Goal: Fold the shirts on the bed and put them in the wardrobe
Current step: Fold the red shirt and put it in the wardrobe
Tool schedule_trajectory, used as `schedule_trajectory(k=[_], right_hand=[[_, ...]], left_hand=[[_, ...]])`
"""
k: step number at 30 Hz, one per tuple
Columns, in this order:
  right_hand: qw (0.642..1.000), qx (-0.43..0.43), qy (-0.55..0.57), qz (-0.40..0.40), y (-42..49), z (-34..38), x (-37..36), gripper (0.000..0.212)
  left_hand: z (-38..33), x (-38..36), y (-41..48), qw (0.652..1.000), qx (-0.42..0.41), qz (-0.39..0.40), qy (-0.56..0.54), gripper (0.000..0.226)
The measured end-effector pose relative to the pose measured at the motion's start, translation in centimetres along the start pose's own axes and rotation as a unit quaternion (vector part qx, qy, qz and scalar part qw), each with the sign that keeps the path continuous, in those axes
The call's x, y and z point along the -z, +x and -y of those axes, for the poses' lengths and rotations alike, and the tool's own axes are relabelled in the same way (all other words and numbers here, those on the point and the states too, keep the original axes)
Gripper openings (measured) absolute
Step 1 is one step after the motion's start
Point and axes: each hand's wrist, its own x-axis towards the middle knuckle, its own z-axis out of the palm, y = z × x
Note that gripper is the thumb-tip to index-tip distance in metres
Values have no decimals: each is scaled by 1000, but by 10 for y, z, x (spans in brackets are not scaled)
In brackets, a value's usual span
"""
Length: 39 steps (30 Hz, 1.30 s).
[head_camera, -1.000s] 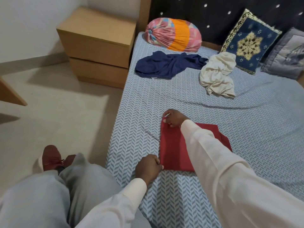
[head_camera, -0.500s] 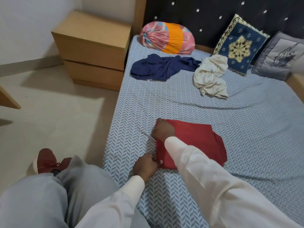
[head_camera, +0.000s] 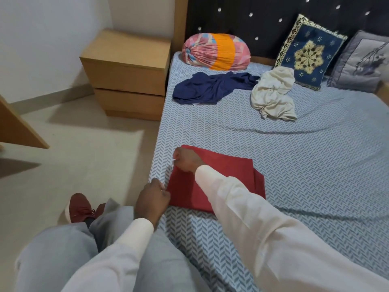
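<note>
A folded red shirt [head_camera: 229,171] lies flat near the left edge of the bed [head_camera: 315,165]. My right hand [head_camera: 186,160] rests on its far-left corner with fingers pinched on the edge. My left hand [head_camera: 152,198] grips the shirt's near-left corner. Farther up the bed lie a crumpled navy shirt [head_camera: 212,87] and a crumpled cream shirt [head_camera: 273,95], both unfolded and apart from my hands.
A wooden nightstand [head_camera: 128,74] stands on the floor left of the bed. A pink-and-orange bolster [head_camera: 216,52], a blue embroidered cushion [head_camera: 308,53] and a grey cushion [head_camera: 362,62] lean by the dark headboard. A wooden panel edge [head_camera: 16,127] juts in at far left.
The red shirt and both hands have slid left toward the bed's edge. My right hand stays on the far corner, my left on the near corner.
</note>
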Motion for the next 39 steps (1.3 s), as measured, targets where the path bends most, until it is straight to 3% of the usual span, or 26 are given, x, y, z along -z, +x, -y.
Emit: schedule_trajectory(k=[3, 6, 11, 17, 24, 30, 35, 39], right_hand=[[999, 41, 0, -7, -24, -39, 14, 19], [1000, 8, -15, -22, -50, -100, 42, 22], [988, -117, -101, -9, -82, -194, 81, 31], [988, -151, -18, 30, -81, -219, 93, 37], [982, -180, 51, 39, -76, -225, 100, 31], [957, -233, 162, 52, -71, -237, 103, 26], [950, -251, 178, 50, -68, -230, 104, 30], [960, -234, 154, 22, -70, -228, 97, 32]], left_hand=[[-19, -24, -7, 991, -128, -3, 33, 27], [-43, -57, -19, 967, -241, 54, 64, 28], [-75, -98, -42, 928, -320, 132, 137, 25], [-95, -133, -56, 864, -439, 99, 227, 53], [-107, -158, -58, 848, -467, 34, 246, 72], [-111, -168, -59, 874, -420, 21, 245, 60], [-118, -175, -57, 883, -397, 19, 248, 62], [-128, -174, -55, 881, -405, 24, 242, 43]])
